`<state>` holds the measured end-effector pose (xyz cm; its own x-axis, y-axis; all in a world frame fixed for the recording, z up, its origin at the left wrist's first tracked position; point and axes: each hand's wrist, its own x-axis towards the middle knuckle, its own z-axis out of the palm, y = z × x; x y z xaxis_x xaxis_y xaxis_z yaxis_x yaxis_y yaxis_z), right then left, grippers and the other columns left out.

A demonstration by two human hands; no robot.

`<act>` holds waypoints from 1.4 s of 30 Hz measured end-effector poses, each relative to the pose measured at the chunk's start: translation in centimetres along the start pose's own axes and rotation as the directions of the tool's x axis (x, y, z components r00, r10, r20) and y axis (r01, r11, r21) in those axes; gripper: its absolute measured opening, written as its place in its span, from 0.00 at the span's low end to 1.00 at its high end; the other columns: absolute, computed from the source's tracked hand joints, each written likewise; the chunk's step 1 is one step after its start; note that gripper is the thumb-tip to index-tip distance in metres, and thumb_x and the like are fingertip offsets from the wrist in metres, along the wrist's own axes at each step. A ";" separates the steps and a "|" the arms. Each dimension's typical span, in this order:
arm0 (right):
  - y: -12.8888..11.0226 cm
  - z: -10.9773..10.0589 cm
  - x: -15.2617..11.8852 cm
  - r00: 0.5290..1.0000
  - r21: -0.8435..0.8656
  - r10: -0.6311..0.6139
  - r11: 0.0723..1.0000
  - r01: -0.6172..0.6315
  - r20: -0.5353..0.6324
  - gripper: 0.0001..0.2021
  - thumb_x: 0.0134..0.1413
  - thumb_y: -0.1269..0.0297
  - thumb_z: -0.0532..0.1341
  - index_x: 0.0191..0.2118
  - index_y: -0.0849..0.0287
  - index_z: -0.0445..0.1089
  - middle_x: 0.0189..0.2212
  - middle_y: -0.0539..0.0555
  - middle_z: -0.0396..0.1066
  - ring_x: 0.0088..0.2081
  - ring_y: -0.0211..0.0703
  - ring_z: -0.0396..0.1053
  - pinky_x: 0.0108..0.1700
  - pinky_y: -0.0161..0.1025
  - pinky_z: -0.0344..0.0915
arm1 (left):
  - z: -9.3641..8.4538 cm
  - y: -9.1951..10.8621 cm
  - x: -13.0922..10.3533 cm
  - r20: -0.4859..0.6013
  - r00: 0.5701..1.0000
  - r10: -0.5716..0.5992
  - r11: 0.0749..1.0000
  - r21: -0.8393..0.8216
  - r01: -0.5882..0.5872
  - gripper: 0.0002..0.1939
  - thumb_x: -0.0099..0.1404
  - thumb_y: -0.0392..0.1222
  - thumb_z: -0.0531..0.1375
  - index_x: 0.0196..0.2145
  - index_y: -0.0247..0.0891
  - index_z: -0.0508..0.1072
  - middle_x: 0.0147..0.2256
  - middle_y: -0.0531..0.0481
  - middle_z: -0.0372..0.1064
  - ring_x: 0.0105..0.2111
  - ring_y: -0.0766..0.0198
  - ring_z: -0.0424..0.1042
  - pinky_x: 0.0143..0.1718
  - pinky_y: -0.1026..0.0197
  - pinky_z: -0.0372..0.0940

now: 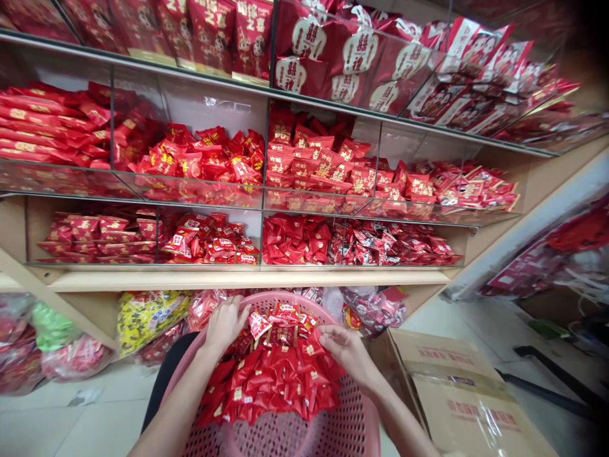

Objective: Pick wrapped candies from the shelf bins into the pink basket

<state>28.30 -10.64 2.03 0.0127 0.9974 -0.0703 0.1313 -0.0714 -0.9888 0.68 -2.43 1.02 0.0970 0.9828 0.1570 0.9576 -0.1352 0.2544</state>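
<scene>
A pink plastic basket [370,406] with a perforated wall stands below the shelves. Many glossy red candy packets [276,377] lie in it, several with small gold marks. Behind them are red-and-white packets [259,324] and a few with gold edges. My left hand [224,327] rests at the basket's left rim, fingers apart, with nothing visible in it. At the right side of the heap, my right hand [346,352] pinches the edge of a red candy packet [309,349] between thumb and fingers.
Glass-fronted shelves [266,206] full of red packets rise ahead. Beneath them sit a yellow bag of sweets [150,317] and other clear bags [375,310]. A taped cardboard box [466,393] is at the right, with black bars [561,381] beyond it.
</scene>
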 end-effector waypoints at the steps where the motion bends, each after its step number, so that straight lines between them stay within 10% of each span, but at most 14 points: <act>1: -0.4 0.2 0.2 1.000 0.019 -0.024 1.000 0.024 -0.008 0.19 0.40 0.51 0.65 0.35 0.61 0.72 0.28 0.53 0.71 0.29 0.40 0.66 0.32 0.36 0.62 | 0.0 0.2 0.0 -0.035 0.999 0.029 0.999 -0.030 -0.030 0.19 0.65 0.48 0.45 0.44 0.34 0.67 0.42 0.40 0.70 0.43 0.55 0.68 0.44 0.57 0.60; 6: -1.6 2.1 1.4 0.993 0.152 -0.115 0.981 0.119 -0.037 0.18 0.44 0.52 0.63 0.39 0.59 0.71 0.34 0.55 0.72 0.34 0.42 0.67 0.36 0.37 0.63 | -0.3 2.6 -0.3 -0.154 0.960 0.232 0.872 -0.405 -0.276 0.16 0.65 0.45 0.47 0.42 0.38 0.70 0.45 0.44 0.68 0.47 0.58 0.65 0.50 0.57 0.57; 11: -1.1 3.4 1.6 0.996 0.257 -0.078 0.963 0.084 -0.032 0.18 0.45 0.53 0.63 0.40 0.59 0.70 0.21 0.46 0.64 0.19 0.30 0.54 0.21 0.29 0.51 | -0.4 5.5 -1.1 0.046 0.935 0.352 0.601 -0.777 -0.188 0.15 0.64 0.45 0.48 0.39 0.39 0.72 0.38 0.50 0.73 0.39 0.62 0.69 0.42 0.62 0.62; 24: -0.1 2.8 1.0 0.998 0.235 -0.024 0.971 0.038 -0.061 0.20 0.46 0.50 0.61 0.39 0.60 0.67 0.14 0.42 0.55 0.16 0.29 0.49 0.18 0.29 0.45 | -0.1 7.0 -2.2 0.083 0.936 0.342 0.446 -0.891 -0.084 0.13 0.61 0.48 0.53 0.25 0.37 0.64 0.22 0.57 0.57 0.25 0.70 0.58 0.27 0.68 0.56; 42: -0.1 2.3 0.7 0.987 0.367 -0.014 0.927 0.073 -0.160 0.15 0.45 0.53 0.63 0.31 0.60 0.69 0.14 0.42 0.52 0.17 0.29 0.45 0.19 0.30 0.43 | -0.1 7.5 -2.8 0.065 0.954 0.292 0.458 -0.885 -0.080 0.15 0.60 0.50 0.54 0.24 0.37 0.66 0.22 0.55 0.60 0.25 0.69 0.60 0.27 0.67 0.57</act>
<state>26.06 -9.91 1.81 0.1691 0.9850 -0.0345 -0.2412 0.0074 -0.9704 7.61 -6.23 2.58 0.3896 0.9066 0.1621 0.1904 -0.2515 0.9489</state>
